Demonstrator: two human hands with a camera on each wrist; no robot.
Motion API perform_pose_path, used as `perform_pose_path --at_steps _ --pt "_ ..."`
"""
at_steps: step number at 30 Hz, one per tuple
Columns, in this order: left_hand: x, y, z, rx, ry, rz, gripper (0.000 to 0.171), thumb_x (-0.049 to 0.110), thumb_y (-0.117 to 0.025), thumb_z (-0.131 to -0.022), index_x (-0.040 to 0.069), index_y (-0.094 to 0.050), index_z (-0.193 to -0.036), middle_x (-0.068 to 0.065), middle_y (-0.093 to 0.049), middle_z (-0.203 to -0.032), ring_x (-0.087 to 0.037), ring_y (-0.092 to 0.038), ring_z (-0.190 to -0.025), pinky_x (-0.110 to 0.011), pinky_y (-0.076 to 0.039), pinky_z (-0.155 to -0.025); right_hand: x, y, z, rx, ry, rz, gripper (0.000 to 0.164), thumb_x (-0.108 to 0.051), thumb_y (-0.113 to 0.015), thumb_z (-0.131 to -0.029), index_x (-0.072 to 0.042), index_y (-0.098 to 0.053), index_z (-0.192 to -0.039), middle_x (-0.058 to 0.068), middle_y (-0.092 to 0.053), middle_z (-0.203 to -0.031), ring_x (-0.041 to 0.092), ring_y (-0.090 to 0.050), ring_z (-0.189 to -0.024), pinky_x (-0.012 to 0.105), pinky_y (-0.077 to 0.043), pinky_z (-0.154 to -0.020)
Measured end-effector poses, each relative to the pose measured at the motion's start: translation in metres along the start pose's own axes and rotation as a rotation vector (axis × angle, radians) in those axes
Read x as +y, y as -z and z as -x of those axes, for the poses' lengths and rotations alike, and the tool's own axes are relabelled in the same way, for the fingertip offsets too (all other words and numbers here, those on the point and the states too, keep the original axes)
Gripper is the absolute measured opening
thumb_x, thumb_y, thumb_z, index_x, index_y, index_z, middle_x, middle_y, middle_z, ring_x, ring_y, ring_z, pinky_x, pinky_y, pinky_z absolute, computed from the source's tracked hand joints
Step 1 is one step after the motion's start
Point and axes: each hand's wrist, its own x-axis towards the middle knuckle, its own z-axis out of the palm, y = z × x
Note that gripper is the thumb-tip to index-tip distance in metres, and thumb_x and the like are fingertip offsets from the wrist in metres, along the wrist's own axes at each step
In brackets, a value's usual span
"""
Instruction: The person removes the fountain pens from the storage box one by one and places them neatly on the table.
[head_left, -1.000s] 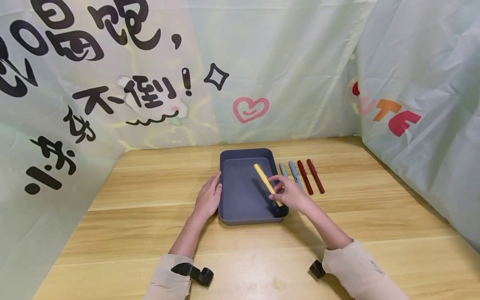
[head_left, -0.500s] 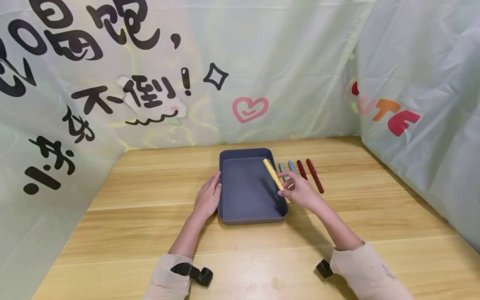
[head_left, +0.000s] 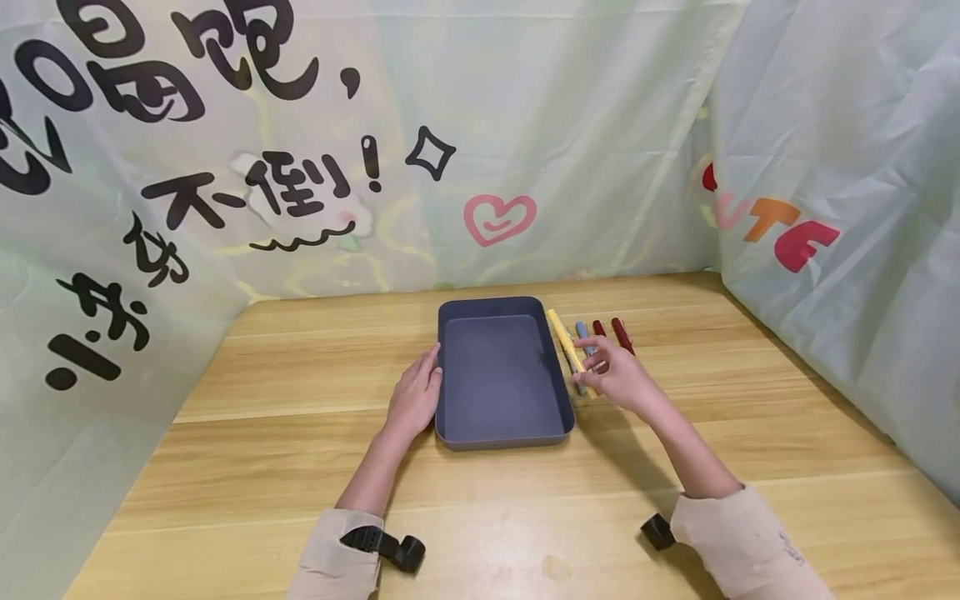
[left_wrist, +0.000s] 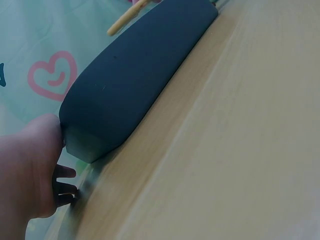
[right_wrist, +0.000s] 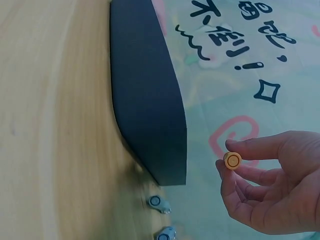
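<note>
My right hand (head_left: 621, 377) pinches a yellow pen (head_left: 564, 335) between thumb and fingers, raised and tilted just past the tray's right edge. In the right wrist view, the pen's round end (right_wrist: 232, 160) points at the camera, and the hand (right_wrist: 282, 185) is apart from the table. My left hand (head_left: 414, 393) rests along the left wall of a dark blue-grey rectangular tray (head_left: 498, 375), fingers extended. The left wrist view shows that hand (left_wrist: 27, 165) touching the tray's outer wall (left_wrist: 120, 80). Partly hidden under the yellow pen lies a grey-green pen (head_left: 577, 385).
Beside the grey-green pen lie a blue pen (head_left: 582, 331) and two dark red pens, the outermost red pen (head_left: 621, 332) farthest right; my right hand partly covers them. A wooden table (head_left: 300, 375) bears everything, with printed cloth (head_left: 585, 167) hanging behind and at the sides.
My right hand has carried the yellow pen rightward, from over the tray to beyond its right edge, above the row of pens. My left hand and the tray have stayed in place.
</note>
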Motion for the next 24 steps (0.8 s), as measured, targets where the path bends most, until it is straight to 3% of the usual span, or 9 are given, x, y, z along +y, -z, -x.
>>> perform_pose_path --at_steps 14,24 --pt "-0.001 0.001 0.001 0.002 -0.008 0.012 0.048 0.026 -0.032 -0.1 0.016 -0.026 -0.146 -0.014 -0.029 -0.145 -0.033 -0.026 -0.131 -0.052 -0.019 -0.103 0.013 0.021 -0.005 0.046 -0.083 0.043 0.046 0.0 -0.061 -0.085 0.007 -0.042 -0.127 0.019 -0.053 -0.093 0.029 -0.055 -0.081 0.033 -0.049 -0.059" --pt "0.0 0.001 0.001 0.005 -0.017 0.015 0.047 0.025 -0.032 -0.1 0.015 -0.028 -0.146 -0.015 -0.03 -0.145 -0.034 -0.027 -0.13 -0.052 -0.02 -0.103 0.024 0.033 -0.004 0.07 -0.117 0.069 0.048 -0.002 -0.062 -0.086 0.006 -0.042 -0.128 0.019 -0.053 -0.093 0.022 -0.053 -0.071 0.028 -0.044 -0.056"
